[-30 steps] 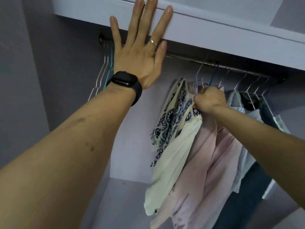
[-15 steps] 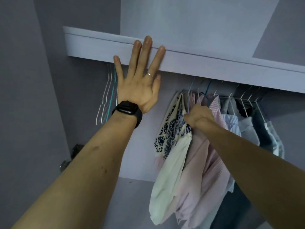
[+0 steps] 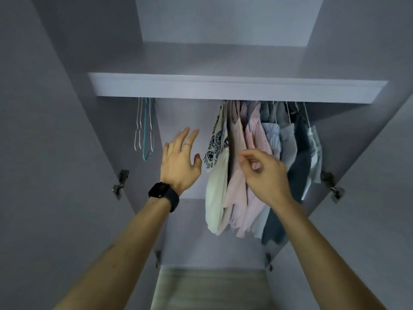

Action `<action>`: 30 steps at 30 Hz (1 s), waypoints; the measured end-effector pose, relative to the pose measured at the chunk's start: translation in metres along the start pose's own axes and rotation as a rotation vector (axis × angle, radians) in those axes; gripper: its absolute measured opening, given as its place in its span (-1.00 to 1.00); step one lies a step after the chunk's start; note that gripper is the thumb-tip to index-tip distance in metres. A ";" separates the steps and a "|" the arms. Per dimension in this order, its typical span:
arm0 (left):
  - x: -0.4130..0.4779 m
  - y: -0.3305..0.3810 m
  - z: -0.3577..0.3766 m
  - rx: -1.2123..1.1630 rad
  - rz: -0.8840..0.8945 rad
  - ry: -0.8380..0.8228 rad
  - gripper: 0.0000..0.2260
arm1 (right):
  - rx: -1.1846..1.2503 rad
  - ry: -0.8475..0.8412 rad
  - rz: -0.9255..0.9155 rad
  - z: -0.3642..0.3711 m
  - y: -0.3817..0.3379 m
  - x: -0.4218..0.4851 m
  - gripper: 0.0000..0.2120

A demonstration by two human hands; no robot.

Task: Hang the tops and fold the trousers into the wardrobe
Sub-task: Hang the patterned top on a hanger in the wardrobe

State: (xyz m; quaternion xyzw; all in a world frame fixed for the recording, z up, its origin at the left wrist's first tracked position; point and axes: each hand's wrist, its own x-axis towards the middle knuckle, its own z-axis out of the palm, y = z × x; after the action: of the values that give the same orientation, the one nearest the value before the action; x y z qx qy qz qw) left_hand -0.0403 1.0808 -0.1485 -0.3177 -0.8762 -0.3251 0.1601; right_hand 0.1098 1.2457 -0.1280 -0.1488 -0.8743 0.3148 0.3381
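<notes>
Head view, looking up into the open wardrobe (image 3: pixel 67 108), doors swung out on both sides.

The left hand (image 3: pixel 178 162) is up in the air w/ fingers spread & straight, holding nothing and touching nothing. It sits in front of the bare back wall, btwn the empty hangers (image 3: pixel 144 128) and the clothes. It has a black watch (image 3: pixel 164 194) on the wrist and a ring (image 3: pixel 186 144) on one finger.

The right hand (image 3: pixel 263 173) is just in front of the pink tops (image 3: pixel 238 153), fingers loosely curled, thumb & forefinger tips close together w/ nothing seen btwn them. Can't tell if it brushes the fabric.

The tops hang bunched in a row under the shelf (image 3: pixel 223 88), on the right half of the wardrobe; their hanger hooks run up behind the shelf edge. From the left: a cream top w/ dark print (image 3: pixel 218 153), the pink tops, a pink striped shirt (image 3: pixel 257 130), a pale blue shirt (image 3: pixel 271 135), a grey piece (image 3: pixel 288 139), a dark piece (image 3: pixel 301 153) and a whitish piece (image 3: pixel 315 148) at the far right. Can't tell if any of these are trousers.

The empty hangers, white wire plus one teal, hang at the far left, well apart from the clothes. There are metal hinges on the left side (image 3: pixel 121 183) & the right side (image 3: pixel 333 186).
</notes>
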 end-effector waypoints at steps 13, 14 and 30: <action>-0.128 0.049 0.102 -0.124 0.101 -0.385 -0.56 | -0.228 -0.133 0.270 -0.040 0.097 -0.172 -0.79; -0.130 0.055 0.111 -0.136 0.136 -0.417 -0.56 | -0.247 -0.110 0.290 -0.045 0.101 -0.179 -0.80; -0.209 0.231 0.207 -0.538 1.114 -0.970 -0.61 | -0.726 0.603 1.083 -0.100 0.040 -0.386 -0.82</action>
State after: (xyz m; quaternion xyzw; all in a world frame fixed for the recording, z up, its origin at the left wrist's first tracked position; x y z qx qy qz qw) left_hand 0.2529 1.2605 -0.2951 -0.8446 -0.4511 -0.2228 -0.1832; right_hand 0.4612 1.1384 -0.2886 -0.7454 -0.5955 0.0731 0.2905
